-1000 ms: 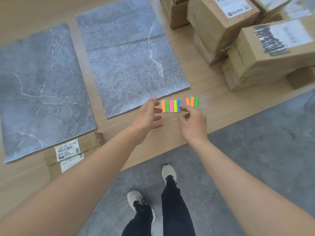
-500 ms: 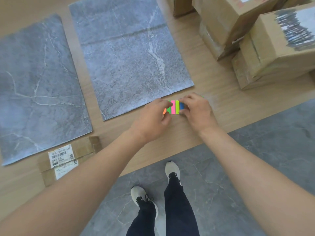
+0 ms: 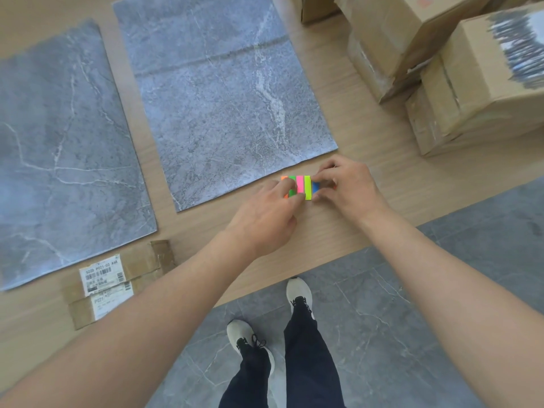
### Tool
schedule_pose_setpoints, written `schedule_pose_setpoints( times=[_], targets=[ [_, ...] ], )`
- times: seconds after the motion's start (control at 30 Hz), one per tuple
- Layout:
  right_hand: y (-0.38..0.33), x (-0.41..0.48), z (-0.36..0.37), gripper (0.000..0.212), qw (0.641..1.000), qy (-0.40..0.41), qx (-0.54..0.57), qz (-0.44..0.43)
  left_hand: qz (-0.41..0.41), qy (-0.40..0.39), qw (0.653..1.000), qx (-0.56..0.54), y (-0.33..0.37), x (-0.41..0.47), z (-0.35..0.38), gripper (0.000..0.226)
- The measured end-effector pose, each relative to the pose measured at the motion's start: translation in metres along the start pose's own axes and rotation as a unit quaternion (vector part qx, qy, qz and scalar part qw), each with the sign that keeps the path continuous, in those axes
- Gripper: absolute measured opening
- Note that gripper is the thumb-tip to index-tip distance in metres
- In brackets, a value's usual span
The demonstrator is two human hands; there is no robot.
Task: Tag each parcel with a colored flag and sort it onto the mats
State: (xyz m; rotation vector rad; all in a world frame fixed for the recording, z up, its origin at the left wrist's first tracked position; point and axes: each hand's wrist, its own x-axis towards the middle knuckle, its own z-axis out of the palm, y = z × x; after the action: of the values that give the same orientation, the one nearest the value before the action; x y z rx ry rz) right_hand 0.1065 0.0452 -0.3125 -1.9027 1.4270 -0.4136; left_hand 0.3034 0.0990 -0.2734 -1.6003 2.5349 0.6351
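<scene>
A pad of colored flags (image 3: pixel 303 187), with orange, green, pink, yellow and blue strips, lies on the wooden table just off the near right corner of the middle grey mat (image 3: pixel 223 98). My left hand (image 3: pixel 265 219) holds the pad's left end, its fingertips covering the orange and green strips. My right hand (image 3: pixel 350 189) pinches the right end at the blue strip between thumb and forefinger. A second grey mat (image 3: pixel 59 142) lies to the left. A flat cardboard parcel (image 3: pixel 117 281) with white labels sits below it.
Several stacked cardboard boxes (image 3: pixel 485 92) crowd the table's right side, with more boxes (image 3: pixel 397 39) behind them. The table's front edge runs diagonally under my forearms. My feet stand on a grey tiled floor (image 3: pixel 441 290).
Both hands have closed in on the flag pad from either side and now hold it. The two loose flags to the pad's right are now hidden under my right hand.
</scene>
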Motion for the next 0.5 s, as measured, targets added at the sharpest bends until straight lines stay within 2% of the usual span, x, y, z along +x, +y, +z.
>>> schedule_pose_setpoints(
  times=[0.27,0.5],
  targets=[
    [0.0052,-0.0038,-0.0031,0.013,0.991,-0.004,-0.068,-0.111,-0.007,-0.013,1.0,-0.001,0.0046,-0.0032,0.0003,0.049],
    [0.0071,-0.0067,-0.0042,0.006,0.99,-0.005,-0.073,-0.119,-0.005,-0.011,1.0,0.026,0.0055,-0.0016,0.0075,0.06]
  ],
)
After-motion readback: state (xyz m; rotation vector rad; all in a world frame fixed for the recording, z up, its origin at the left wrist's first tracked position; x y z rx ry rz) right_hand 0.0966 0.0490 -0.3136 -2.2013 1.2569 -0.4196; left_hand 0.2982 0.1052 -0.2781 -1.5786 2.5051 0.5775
